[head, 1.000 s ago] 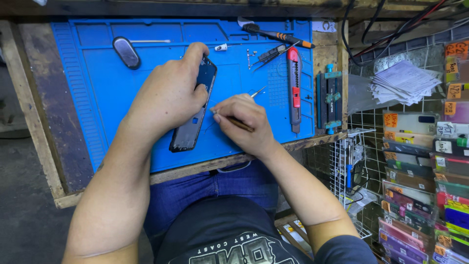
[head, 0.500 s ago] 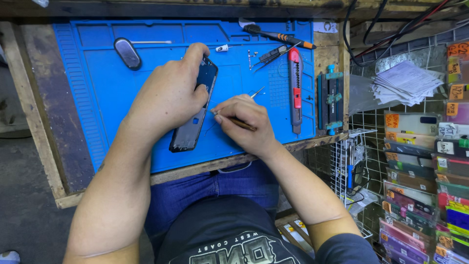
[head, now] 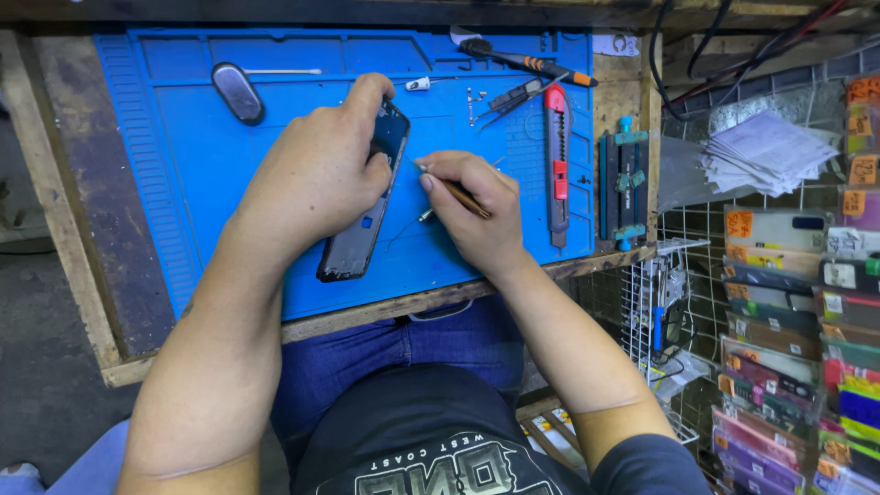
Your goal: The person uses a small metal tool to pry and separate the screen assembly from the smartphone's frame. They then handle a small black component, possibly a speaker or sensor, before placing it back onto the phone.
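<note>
Your left hand (head: 316,179) presses the dark phone frame (head: 362,215) flat on the blue mat (head: 183,156), fingers curled over it. Your right hand (head: 472,215) pinches a thin tool (head: 454,191), tip at the frame's edge.

We're looking at a worn wooden bench (head: 64,211) carrying a blue work mat (head: 192,147). Lying on the mat: phone frame (head: 362,220), dark oval piece (head: 237,92), red utility knife (head: 558,156), orange-handled screwdriver (head: 532,62), tweezers (head: 513,96).
</note>
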